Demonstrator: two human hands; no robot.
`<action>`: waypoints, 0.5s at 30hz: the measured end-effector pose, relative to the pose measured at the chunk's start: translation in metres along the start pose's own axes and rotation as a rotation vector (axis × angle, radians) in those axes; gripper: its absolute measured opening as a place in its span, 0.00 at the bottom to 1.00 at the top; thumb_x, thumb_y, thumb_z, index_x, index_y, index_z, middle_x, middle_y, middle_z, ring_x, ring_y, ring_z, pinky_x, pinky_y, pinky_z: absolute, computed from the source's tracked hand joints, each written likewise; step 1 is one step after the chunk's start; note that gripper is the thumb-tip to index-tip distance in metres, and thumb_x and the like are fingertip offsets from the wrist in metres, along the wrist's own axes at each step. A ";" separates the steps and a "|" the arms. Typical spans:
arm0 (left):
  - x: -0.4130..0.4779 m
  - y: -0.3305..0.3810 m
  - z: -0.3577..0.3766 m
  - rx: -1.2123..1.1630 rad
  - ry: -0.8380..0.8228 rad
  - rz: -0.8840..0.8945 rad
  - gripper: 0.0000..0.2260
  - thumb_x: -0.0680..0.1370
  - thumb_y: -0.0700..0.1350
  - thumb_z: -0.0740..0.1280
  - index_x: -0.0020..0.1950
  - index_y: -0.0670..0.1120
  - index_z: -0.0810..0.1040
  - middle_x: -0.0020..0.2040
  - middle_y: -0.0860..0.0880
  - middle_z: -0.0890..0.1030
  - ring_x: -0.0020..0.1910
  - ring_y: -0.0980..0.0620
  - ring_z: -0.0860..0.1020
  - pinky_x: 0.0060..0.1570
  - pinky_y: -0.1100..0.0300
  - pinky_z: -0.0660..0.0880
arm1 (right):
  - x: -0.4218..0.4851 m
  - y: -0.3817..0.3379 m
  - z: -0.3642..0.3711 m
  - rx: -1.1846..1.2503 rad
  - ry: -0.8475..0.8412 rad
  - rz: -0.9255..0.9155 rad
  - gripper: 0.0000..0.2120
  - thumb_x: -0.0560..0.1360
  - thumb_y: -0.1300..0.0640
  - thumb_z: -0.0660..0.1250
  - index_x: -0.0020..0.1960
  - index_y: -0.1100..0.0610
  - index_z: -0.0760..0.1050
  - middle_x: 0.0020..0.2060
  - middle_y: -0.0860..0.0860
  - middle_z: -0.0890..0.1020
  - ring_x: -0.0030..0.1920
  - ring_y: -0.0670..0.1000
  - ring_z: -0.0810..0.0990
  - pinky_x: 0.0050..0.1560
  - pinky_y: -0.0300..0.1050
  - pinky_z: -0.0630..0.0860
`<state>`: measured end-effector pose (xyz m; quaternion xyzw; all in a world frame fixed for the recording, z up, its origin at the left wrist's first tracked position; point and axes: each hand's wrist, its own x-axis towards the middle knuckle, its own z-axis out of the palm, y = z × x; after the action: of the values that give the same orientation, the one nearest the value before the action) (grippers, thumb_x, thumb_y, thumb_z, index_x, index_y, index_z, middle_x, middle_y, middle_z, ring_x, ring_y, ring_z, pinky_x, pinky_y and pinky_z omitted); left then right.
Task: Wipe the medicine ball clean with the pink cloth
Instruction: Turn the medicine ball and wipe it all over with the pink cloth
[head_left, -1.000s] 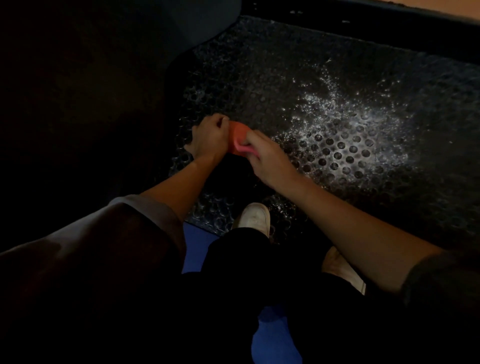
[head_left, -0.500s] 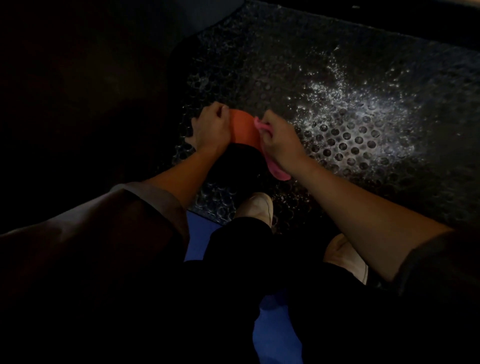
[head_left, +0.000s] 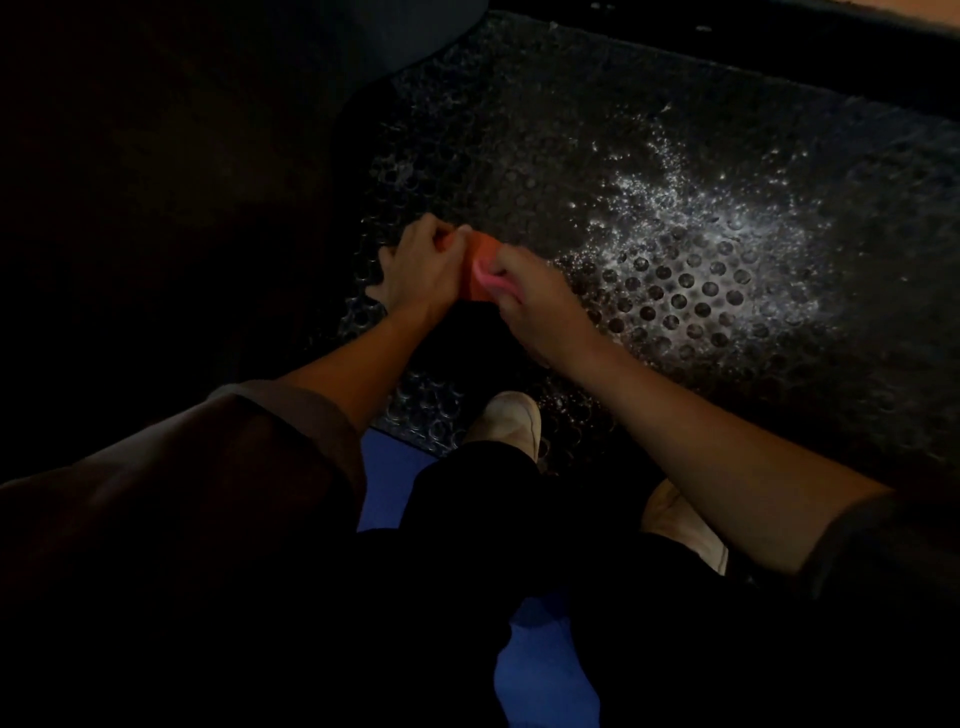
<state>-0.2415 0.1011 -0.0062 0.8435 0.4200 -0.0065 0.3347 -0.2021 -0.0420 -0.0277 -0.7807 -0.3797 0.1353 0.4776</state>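
Note:
The medicine ball (head_left: 475, 260) sits low in front of me on the floor mat; its top shows orange, and its lower part is black and hard to make out in the dim light. My left hand (head_left: 421, 273) holds the ball's left side, thumb over the top and fingers spread down the far side. My right hand (head_left: 540, 306) grips the bunched pink cloth (head_left: 491, 279) and presses it against the orange face on the ball's right. Only a small fold of the cloth shows under my fingers.
A black perforated rubber mat (head_left: 571, 130) covers the floor, with a white dusty patch (head_left: 701, 270) to the right of the ball. My two pale shoes (head_left: 509, 421) (head_left: 680, 525) stand near a blue mat (head_left: 387, 483). The left side is dark.
My right hand has drawn the cloth back up from the ball's lower right side onto the orange top, bunching it. My left hand has kept its hold on the ball.

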 end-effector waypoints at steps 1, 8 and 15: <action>0.000 -0.003 -0.001 -0.009 -0.006 0.005 0.16 0.78 0.63 0.58 0.59 0.57 0.75 0.67 0.57 0.72 0.69 0.45 0.65 0.64 0.34 0.57 | -0.003 0.000 0.002 0.007 -0.032 -0.036 0.06 0.74 0.69 0.64 0.48 0.61 0.74 0.46 0.49 0.75 0.43 0.39 0.72 0.45 0.31 0.67; -0.008 -0.015 -0.003 -0.062 0.032 -0.015 0.14 0.78 0.58 0.59 0.57 0.51 0.70 0.66 0.51 0.69 0.67 0.42 0.65 0.64 0.36 0.59 | -0.014 0.039 -0.034 0.042 0.100 0.304 0.02 0.76 0.66 0.64 0.45 0.65 0.74 0.37 0.49 0.77 0.36 0.37 0.72 0.35 0.27 0.65; -0.024 -0.026 -0.001 -0.029 0.116 -0.033 0.14 0.80 0.54 0.55 0.59 0.46 0.66 0.65 0.46 0.68 0.64 0.41 0.69 0.63 0.38 0.63 | 0.011 0.002 -0.005 0.062 0.003 0.154 0.03 0.74 0.60 0.69 0.48 0.57 0.78 0.42 0.49 0.76 0.42 0.43 0.75 0.40 0.28 0.66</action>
<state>-0.2757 0.0961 -0.0131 0.8304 0.4527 0.0430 0.3219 -0.1907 -0.0377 -0.0252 -0.7926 -0.3132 0.1823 0.4904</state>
